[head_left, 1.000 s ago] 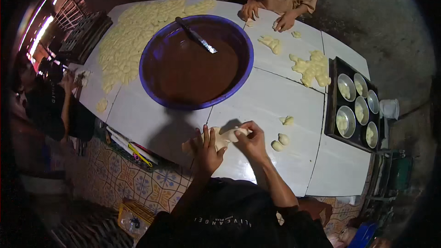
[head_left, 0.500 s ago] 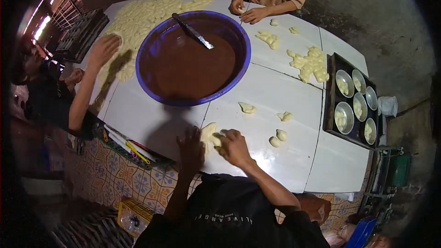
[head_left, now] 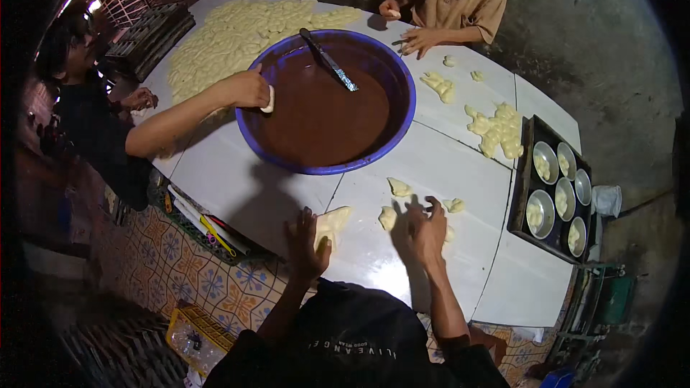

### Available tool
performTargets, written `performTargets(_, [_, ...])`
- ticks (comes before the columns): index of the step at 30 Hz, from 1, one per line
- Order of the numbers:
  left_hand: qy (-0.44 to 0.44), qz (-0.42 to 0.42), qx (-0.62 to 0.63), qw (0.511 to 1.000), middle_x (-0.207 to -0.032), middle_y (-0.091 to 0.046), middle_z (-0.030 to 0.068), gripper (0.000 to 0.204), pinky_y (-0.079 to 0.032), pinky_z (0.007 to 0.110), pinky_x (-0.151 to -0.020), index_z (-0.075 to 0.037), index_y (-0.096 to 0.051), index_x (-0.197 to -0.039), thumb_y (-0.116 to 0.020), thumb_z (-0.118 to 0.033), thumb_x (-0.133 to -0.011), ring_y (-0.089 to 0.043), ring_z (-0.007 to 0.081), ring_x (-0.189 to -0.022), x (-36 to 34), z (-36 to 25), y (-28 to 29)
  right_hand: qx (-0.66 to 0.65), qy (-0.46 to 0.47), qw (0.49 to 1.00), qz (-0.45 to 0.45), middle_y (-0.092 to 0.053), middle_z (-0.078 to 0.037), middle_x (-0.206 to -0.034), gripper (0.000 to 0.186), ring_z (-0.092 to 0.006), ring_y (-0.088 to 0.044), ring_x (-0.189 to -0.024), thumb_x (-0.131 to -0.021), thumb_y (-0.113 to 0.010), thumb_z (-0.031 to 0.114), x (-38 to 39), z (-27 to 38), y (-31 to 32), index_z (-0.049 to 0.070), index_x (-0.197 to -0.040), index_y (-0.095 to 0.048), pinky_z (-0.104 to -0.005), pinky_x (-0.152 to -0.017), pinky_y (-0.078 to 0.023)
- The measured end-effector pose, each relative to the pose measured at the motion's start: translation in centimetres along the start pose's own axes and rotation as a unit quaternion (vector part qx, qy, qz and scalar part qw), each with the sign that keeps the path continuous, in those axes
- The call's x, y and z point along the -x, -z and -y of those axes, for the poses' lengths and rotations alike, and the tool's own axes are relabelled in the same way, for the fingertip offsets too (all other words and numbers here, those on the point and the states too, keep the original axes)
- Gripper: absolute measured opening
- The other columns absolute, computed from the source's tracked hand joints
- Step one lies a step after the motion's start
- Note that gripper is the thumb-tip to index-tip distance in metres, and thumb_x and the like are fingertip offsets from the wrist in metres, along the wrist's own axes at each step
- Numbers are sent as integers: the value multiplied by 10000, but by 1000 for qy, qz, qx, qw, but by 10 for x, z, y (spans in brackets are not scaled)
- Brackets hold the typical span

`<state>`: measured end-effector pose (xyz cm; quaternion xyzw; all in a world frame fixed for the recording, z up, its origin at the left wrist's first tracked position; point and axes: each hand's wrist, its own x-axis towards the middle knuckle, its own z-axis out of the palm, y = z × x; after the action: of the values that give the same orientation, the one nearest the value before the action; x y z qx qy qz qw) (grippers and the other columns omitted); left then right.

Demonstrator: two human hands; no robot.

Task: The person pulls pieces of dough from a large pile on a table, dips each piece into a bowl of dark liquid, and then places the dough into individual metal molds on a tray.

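My left hand [head_left: 307, 246], fingers spread, lies at the left edge of a pale flat piece of dough [head_left: 333, 221] and touches it with the thumb side. My right hand [head_left: 429, 230] hovers over the white table [head_left: 370, 262] to the right, fingers apart and no dough visible in it. Around it lie small dough lumps: one just left [head_left: 387, 218], one farther back [head_left: 399, 187], one beyond the fingers [head_left: 453, 205]. Another lump [head_left: 450, 234] is partly hidden behind the right hand.
A purple-rimmed basin [head_left: 406, 118] of brown filling holds a spatula [head_left: 329, 59]. A co-worker's hand [head_left: 251, 90] holds dough at its left rim. Dough pieces [head_left: 230, 29] cover the far left. Another person's hands [head_left: 419, 40] work opposite. A dark tray [head_left: 519, 194] carries round tins.
My right hand has left the flat dough and moved right to the small lumps. A lump now lies nearer the flat dough. The co-worker's hand has moved from the dough pieces to the basin.
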<state>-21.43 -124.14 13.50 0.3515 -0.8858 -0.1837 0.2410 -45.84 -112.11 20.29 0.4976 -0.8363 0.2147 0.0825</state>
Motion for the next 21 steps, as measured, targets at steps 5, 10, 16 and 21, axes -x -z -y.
performTargets(5, [-23, -43, -61, 997, -1437, -418, 171, 460, -107, 632, -1108, -66, -517, -1304, -560, -161, -856, -290, 400, -1380, 6, 1, -7, -259, 66, 961, 72, -622, -176, -1122, 367, -346, -556, -1055, -764, -626, 133, -13, 60, -62, 100, -1125, -679, -413, -891, -466])
performTargets(10, [-11, -7, -55, 998, -1412, -458, 126, 351, -164, 638, -1098, -74, -623, -1180, -590, -182, -847, -344, 359, -1360, -5, -10, -4, -363, 37, 918, 153, -626, -149, -864, 146, -285, -617, -824, -710, -678, 76, 2, 84, -113, 21, -815, -594, -384, -693, -492])
performTargets(16, [13, -54, -82, 995, -1362, -504, 152, 427, -218, 606, -1091, -52, -587, -1214, -608, -212, -819, -375, 356, -1344, 1, 4, -8, -847, -139, 502, 105, -546, -88, -884, 134, -195, -605, -826, -770, -579, -20, -38, 48, -1, 12, -891, -531, -312, -741, -537])
performTargets(21, [69, -86, 2, 994, -1460, -333, 251, 710, -165, 591, -1116, 41, -351, -1389, -631, -250, -805, -278, 403, -1384, 6, 9, -16, -474, -106, 857, 172, -486, -167, -1297, 440, -302, -515, -1138, -862, -619, 149, -59, -1, -46, -12, -1265, -548, -327, -991, -422])
